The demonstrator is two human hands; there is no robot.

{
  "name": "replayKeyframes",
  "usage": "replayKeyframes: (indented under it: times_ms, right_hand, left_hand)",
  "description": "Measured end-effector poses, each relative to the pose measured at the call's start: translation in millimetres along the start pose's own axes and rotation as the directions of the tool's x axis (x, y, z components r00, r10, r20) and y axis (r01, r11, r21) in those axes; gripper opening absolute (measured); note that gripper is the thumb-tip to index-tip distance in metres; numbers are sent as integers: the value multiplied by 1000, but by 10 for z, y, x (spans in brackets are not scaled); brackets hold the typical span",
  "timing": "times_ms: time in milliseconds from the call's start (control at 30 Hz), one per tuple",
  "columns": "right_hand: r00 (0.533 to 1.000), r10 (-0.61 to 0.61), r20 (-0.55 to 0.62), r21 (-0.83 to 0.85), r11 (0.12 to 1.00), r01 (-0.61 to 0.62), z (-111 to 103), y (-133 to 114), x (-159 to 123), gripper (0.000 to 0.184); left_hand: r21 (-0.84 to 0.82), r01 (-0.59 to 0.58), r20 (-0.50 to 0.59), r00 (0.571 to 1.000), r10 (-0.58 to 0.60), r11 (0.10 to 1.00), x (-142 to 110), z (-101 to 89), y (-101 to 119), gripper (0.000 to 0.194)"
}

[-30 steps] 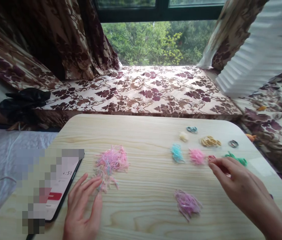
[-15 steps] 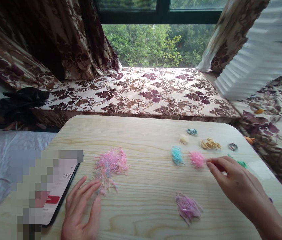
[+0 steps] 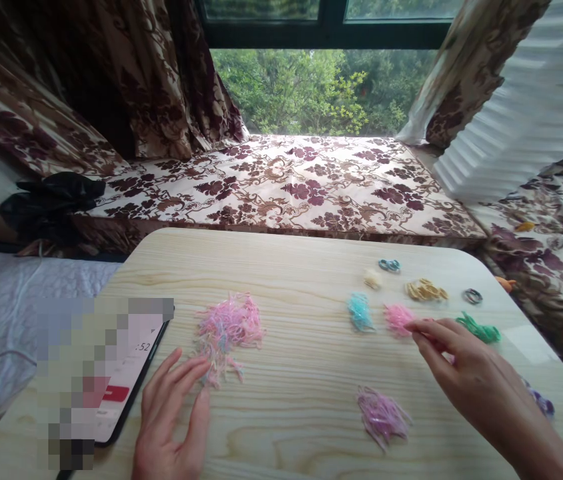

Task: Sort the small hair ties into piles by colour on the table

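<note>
My left hand lies flat on the pale wooden table, fingers spread, its fingertips touching the near edge of a big mixed heap of mostly pink thin elastic bands. My right hand reaches over the table's right side with fingers drawn together in a pinch at the small pink pile; what it pinches is too small to make out. Around it lie sorted little piles: light blue, cream, yellow, green, and a purple pile nearer me.
A phone with a lit screen lies at the table's left front. Small blue rings and a grey ring sit near the far right edge. Beyond the table are a flowered cushion, curtains, a black bag and a window.
My right hand has slid a little left, from the red and green bands to the small pink pile. The left hand has stayed by the big heap.
</note>
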State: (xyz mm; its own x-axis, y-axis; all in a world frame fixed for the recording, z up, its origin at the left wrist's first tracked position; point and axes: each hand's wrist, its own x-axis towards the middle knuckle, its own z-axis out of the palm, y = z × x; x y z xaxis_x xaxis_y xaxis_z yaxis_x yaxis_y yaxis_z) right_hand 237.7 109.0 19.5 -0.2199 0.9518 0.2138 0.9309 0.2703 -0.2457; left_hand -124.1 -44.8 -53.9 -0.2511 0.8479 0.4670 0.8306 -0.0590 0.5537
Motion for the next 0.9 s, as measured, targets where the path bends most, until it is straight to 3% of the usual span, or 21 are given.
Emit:
replayKeyframes:
  times_ms: [300, 500, 667, 900]
  right_hand:
    - [980, -196, 23, -178, 964, 197, 90, -100, 109, 34]
    - [973, -228, 38, -151, 961, 232, 99, -128, 219, 34]
    - [991, -132, -7, -17, 991, 132, 38, -17, 210, 34]
    - [982, 188, -21, 189, 965, -181, -52, 149, 8, 36]
  left_hand:
    - [-11, 15, -11, 1000, -15, 1000, -22, 4, -22, 37]
    - [-14, -1, -29, 1000, 1, 1000, -10, 17, -27, 39]
    - [-17, 0, -34, 999, -1, 1000, -8, 17, -13, 38]
    - [-23, 47, -15, 999, -47, 999, -10, 5, 9, 34]
